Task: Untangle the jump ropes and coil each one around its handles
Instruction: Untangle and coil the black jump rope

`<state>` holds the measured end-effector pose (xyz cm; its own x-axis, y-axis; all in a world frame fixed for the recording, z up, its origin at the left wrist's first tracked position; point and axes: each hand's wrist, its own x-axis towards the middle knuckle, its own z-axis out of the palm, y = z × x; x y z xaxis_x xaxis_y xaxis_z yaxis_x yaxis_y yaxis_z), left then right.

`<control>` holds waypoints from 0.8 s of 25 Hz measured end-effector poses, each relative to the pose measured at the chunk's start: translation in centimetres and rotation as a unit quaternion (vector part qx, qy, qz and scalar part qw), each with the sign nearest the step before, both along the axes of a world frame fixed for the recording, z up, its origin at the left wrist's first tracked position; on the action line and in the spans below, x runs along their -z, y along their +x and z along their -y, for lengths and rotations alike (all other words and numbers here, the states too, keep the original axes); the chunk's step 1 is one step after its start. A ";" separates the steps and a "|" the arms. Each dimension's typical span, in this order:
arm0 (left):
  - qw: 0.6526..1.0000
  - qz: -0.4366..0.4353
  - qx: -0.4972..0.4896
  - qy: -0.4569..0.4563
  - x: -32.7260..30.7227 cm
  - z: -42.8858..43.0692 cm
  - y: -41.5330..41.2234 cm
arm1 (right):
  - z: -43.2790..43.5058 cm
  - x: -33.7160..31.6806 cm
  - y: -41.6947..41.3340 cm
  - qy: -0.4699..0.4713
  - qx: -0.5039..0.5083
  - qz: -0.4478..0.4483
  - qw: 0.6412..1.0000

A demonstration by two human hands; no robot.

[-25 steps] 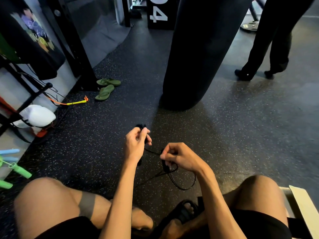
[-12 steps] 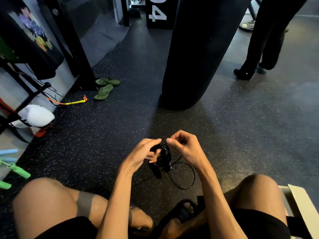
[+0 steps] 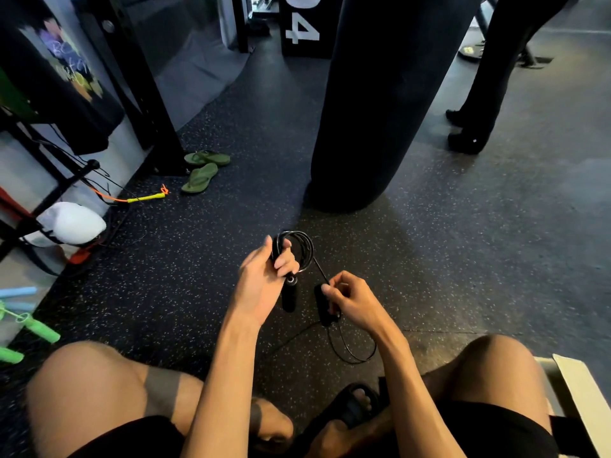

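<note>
head view
black jump rope [image 3: 302,247]: several loops gathered into a small coil, held off the floor at 6 o'clock of the frame's middle.
left hand [image 3: 264,285]: fingers curled round the coil and the top of one handle.
first handle [image 3: 288,297]: hangs from the left hand, its free end pointing to 6 o'clock.
right hand [image 3: 355,302]: at 4 o'clock of the left hand; thumb and forefinger pinch the cord running down from the coil, the other fingers curled by the second handle.
second handle [image 3: 322,307]: beside the first, not touching it.
slack cord [image 3: 355,353]: a loose loop on the speckled floor [image 3: 496,242], at 6 o'clock of the right hand, between the knees.
punching bag [image 3: 380,110]: at 12 o'clock of the hands.
green flip-flops [image 3: 201,173]: at 10 o'clock.
yellow rope [image 3: 145,197]: on the floor at 10 o'clock, near the flip-flops.
green-handled rope [image 3: 39,330]: far left edge, at 8 o'clock.
standing person's legs [image 3: 479,94]: at 2 o'clock.
</note>
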<state>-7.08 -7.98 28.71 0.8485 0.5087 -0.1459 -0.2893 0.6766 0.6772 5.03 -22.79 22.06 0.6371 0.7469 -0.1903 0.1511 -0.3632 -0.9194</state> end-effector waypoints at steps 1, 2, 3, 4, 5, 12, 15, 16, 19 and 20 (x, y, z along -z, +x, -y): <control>1.000 0.010 -0.028 0.005 -0.2 -0.1 0.0 | 0.2 0.3 0.1 -0.035 -0.018 -0.007 0.999; 0.998 0.016 -0.060 0.014 -0.3 -0.4 0.0 | 0.5 0.5 0.0 -0.074 -0.037 -0.016 0.996; 0.995 0.016 -0.093 0.029 -0.5 -0.6 0.0 | 0.8 0.5 -0.2 -0.107 -0.059 -0.029 0.992; 0.991 0.009 -0.124 0.047 -0.6 -0.8 -0.1 | 1.1 0.5 -0.3 -0.129 -0.081 -0.039 0.988; 0.986 -0.002 -0.150 0.068 -0.5 -1.0 0.0 | 1.3 0.3 -0.5 -0.138 -0.101 -0.046 0.984; 0.867 -0.178 -0.187 0.426 2.4 -1.2 0.5 | 0.8 -2.8 -1.0 -0.008 -0.165 -0.145 0.976; 0.837 -0.235 -0.123 0.479 3.0 -1.1 0.1 | 0.7 -4.4 -0.9 0.029 -0.164 -0.138 0.976; 0.838 -0.251 -0.090 0.476 3.1 -1.0 0.0 | 0.7 -4.8 -0.8 0.043 -0.155 -0.128 0.979; 0.834 -0.280 0.025 0.474 3.0 -0.7 -0.1 | 0.5 -5.9 -0.8 0.097 -0.111 -0.089 0.985; 0.834 -0.283 0.065 0.470 2.9 -0.5 -0.1 | 0.5 -6.2 -0.8 0.111 -0.095 -0.076 0.986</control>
<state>-7.20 -7.45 25.84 0.8358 0.5336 -0.1295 0.2904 -0.2294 0.9290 4.22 -23.33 28.25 0.4578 0.8843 -0.0921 0.0513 -0.1297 -0.9902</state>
